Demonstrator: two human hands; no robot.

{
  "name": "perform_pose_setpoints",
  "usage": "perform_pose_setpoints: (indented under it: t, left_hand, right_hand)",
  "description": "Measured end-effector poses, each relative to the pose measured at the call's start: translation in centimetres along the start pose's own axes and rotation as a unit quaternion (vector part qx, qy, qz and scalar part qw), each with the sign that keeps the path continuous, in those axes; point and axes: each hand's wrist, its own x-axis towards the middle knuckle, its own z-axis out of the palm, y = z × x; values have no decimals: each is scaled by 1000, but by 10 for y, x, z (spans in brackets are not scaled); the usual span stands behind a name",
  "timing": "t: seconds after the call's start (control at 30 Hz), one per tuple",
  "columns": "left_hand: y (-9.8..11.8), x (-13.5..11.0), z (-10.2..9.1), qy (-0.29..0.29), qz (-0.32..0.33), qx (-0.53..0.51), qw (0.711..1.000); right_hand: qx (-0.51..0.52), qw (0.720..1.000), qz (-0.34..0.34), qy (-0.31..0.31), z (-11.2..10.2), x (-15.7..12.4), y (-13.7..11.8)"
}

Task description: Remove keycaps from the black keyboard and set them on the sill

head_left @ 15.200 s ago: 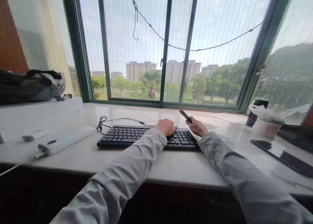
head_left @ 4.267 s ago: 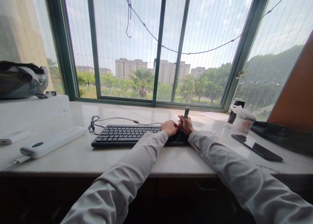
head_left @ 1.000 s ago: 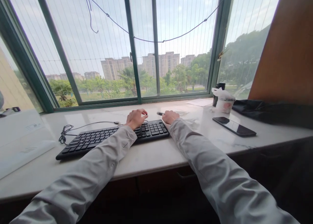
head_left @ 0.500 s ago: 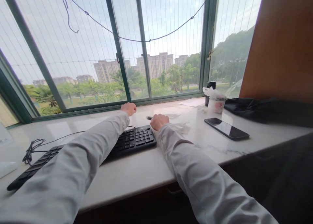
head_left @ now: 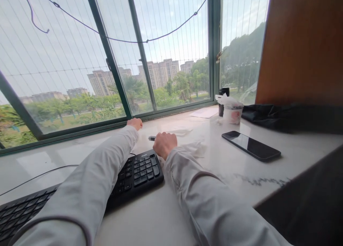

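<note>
The fingers of your right hand [head_left: 165, 144] are curled around a slim dark tool [head_left: 152, 138], whose metallic-looking tip sticks out to the left past your knuckles; the rest is buried in your fist, so its full shape cannot be told. That fist sits just beyond the top right corner of the keyboard [head_left: 143, 169]. Your left hand [head_left: 134, 123] is near the window sill, its fingers bent inward; you have them turned away, so I cannot tell whether they pinch anything.

Your left forearm crosses over the keyboard and hides its middle. The keyboard is black, lies flat at a slant on the pale, glossy counter [head_left: 144, 217], and shows its number pad right of your sleeve and more keys at the lower left. A small pale mark on its top edge is too small to read. A thin black cable [head_left: 40, 175] runs on the counter behind it.

Right of your fist lies crumpled translucent plastic [head_left: 197, 148], then a dark-screened phone [head_left: 250, 145]. Beyond stands a pale tub [head_left: 232, 116] with a white bag gathered over its top; its contents cannot be made out, and its reddish round label is illegible. A black cylindrical container [head_left: 224, 92] stands upright behind it, beside a sheet of paper [head_left: 205, 112].
</note>
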Motion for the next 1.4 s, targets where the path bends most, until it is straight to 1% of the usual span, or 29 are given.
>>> perform_pose_setpoints:
  t: [0.2, 0.57, 0.7, 0.8, 0.87, 1.0, 1.1, 1.17, 1.2, 1.23, 1.3, 1.37, 1.4]
  left_hand:
    - [5, 5, 12, -16, 11, 6, 1000]
    - [4, 5, 23, -20, 21, 10, 1000]
    - [4, 5, 24, -20, 18, 9, 1000]
    - [2, 3, 20, -21, 15, 12, 1000]
    - [0, 0, 13, -18, 14, 13, 1000]
    - [0, -11, -13, -2, 25, 10, 1000]
    - [4, -34, -38, 11, 48, 1, 999]
    - [8, -60, -54, 26, 71, -6, 997]
    - [10, -78, -61, 44, 101, -3, 994]
    - [11, -98, -67, 56, 116, -2, 992]
    - [13, -142, -77, 69, 119, -12, 990]
    - [13, -189, -81, 61, 141, -39, 987]
    - [14, -210, -82, 64, 152, -52, 985]
  right_hand:
    - [4, 1000, -5, 5, -1, 0, -1]
    - [-6, 1000, -13, -4, -3, 0, -2]
    - [-13, 1000, -11, -4, -3, 0, -2]
    - [-15, 1000, -10, 1, -3, -1, -1]
    - [-12, 1000, -9, 9, -3, -1, -1]
    - [3, 999, 0, 45, 0, -1, -1]
    - [20, 996, -7, 84, 1, 0, -2]
    - [33, 994, -10, 99, 1, 1, -2]
    - [43, 994, -6, 105, 1, 1, -2]
    - [57, 992, 1, 109, 0, 2, -2]
    - [111, 986, 19, 125, -2, 3, -1]
    - [215, 965, 34, 145, -3, 5, -1]
    - [288, 946, 37, 146, -3, 6, -1]
